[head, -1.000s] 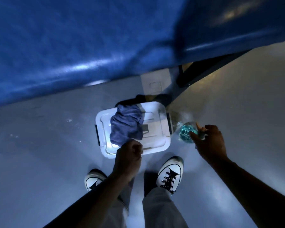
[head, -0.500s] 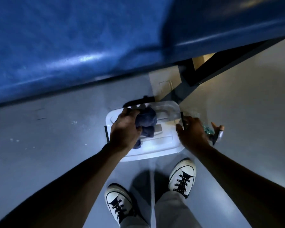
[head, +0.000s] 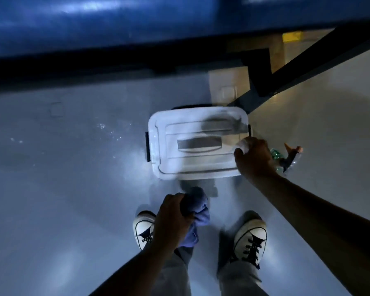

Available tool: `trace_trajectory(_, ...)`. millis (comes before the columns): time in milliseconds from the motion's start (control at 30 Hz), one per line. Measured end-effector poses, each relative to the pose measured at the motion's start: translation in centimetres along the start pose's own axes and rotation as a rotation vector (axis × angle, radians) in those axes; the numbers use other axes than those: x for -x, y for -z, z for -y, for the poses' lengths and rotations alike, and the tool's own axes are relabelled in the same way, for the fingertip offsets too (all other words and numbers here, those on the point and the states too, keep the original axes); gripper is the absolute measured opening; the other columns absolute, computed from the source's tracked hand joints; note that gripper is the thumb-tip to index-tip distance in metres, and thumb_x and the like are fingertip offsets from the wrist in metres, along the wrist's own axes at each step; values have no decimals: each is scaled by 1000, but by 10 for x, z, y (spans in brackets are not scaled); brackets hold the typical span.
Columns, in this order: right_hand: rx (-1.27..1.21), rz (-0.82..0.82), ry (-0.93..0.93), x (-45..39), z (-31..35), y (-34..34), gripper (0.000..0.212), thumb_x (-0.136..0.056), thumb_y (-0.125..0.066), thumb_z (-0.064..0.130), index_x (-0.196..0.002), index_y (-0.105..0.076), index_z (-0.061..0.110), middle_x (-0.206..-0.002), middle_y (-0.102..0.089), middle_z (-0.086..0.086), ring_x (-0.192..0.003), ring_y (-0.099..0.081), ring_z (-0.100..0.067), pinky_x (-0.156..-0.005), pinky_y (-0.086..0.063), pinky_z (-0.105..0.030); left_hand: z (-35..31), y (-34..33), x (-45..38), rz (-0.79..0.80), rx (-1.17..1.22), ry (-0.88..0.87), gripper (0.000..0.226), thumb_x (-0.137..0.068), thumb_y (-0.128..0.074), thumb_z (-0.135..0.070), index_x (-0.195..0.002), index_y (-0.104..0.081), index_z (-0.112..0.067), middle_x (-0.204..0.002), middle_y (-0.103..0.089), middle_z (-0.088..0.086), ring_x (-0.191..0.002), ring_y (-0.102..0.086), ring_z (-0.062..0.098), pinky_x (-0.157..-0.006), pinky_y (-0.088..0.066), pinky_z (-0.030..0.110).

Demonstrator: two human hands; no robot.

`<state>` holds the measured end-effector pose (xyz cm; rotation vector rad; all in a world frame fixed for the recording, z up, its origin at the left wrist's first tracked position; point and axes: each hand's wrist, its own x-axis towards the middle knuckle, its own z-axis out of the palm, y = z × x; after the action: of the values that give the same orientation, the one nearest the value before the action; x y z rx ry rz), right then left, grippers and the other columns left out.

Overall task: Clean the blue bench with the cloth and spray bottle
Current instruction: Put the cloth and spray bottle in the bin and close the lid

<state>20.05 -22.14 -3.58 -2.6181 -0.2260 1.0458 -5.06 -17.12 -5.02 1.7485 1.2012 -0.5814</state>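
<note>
Head view: left hand [head: 171, 218] with its grip pressed around the bunched blue cloth [head: 195, 212], held above the floor [head: 62, 210] between the shoes [head: 249, 238] and the white bin [head: 192, 144]. Right hand [head: 254, 159] sits at the bin lid's right edge; its fingers look curled on the rim, but whether that grip pinches anything can't be told. Spray bottle [head: 286, 159] is just beside the right hand, on the bin's right side, partly hidden by the hand; whether it lies or stands on the floor isn't clear. Blue bench, the tabletop [head: 94, 22], runs across the top of frame, well apart from both hands, no wiping started.

Risks, my judgement: right hand reaching over could knock the bottle and roll it under the dark bench frame [head: 308, 67]. Loose cloth end hangs low and could drag on the floor, carrying grit to the bench. Dim light makes the grab on the trigger easy to miss.
</note>
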Motion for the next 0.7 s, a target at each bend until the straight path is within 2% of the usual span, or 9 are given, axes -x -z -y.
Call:
trace_trajectory(67,22,-32,43,-4,-7,-8,38,-78,-47,37,-102,-70,18,-121,-64,-13,-112,-62,-33,-99,-53,-44,15,-26,-12,12,-6,30,41,-82,-78,-34,-118,-67,-19,-111,-68,9,-106,-68,27,-78,-43,23)
trace_trajectory(133,37,-49,91,-5,-17,-14,21,-83,-52,29,-95,-67,20,-116,-63,-14,-106,-61,-33,-94,-53,-44,24,-40,-20,2,33,32,51,-86,-79,-32,-131,-63,-16,-124,-65,12,-117,-65,28,-88,-45,25)
trace_trajectory(200,53,-60,142,-7,-27,-16,9,-85,-56,24,-92,-61,22,-108,-62,-15,-99,-61,-34,-81,-51,-38,25,-43,-21,-52,83,43,53,-89,-78,-29,-137,-61,-14,-132,-63,9,-122,-63,26,-91,-42,22)
trace_trajectory(267,79,-12,177,-9,-32,-13,6,-85,-55,26,-91,-56,25,-100,-61,-13,-91,-59,-31,-72,-41,-32,21,-33,-17,-175,146,54,43,-93,-75,-24,-132,-65,-12,-130,-66,8,-115,-66,25,-88,-43,19)
trace_trajectory(333,64,30,170,-9,-33,-8,14,-84,-55,27,-97,-61,24,-102,-63,-12,-92,-61,-29,-75,-42,-30,13,-11,-10,-356,216,45,26,-93,-73,-16,-119,-70,-11,-116,-70,8,-99,-70,22,-80,-50,19)
trace_trajectory(400,50,52,145,-9,-29,-2,24,-86,-57,27,-106,-66,19,-109,-65,-16,-96,-64,-32,-80,-44,-30,4,19,-12,-524,233,40,13,-92,-69,-10,-105,-71,-10,-104,-67,8,-87,-68,23,-79,-54,29)
trace_trajectory(467,66,73,125,-10,-24,1,29,-88,-59,25,-114,-67,13,-114,-65,-20,-98,-64,-35,-81,-41,-30,-7,52,-21,-617,237,49,14,-92,-68,-8,-106,-69,-9,-106,-63,11,-82,-64,22,-83,-54,35)
trace_trajectory(600,54,63,92,-12,-18,1,35,-90,-60,23,-123,-66,10,-120,-64,-21,-105,-63,-37,-84,-40,-29,-33,98,-54,-551,289,101,42,-95,-67,-16,-136,-59,-8,-133,-52,12,-101,-62,21,-97,-56,37)
trace_trajectory(700,16,8,82,-13,-17,-2,36,-90,-62,20,-124,-64,8,-119,-65,-22,-104,-63,-38,-83,-42,-30,-43,103,-80,-466,257,172,35,-95,-65,-22,-127,-64,-9,-132,-56,15,-110,-65,30,-103,-52,34)
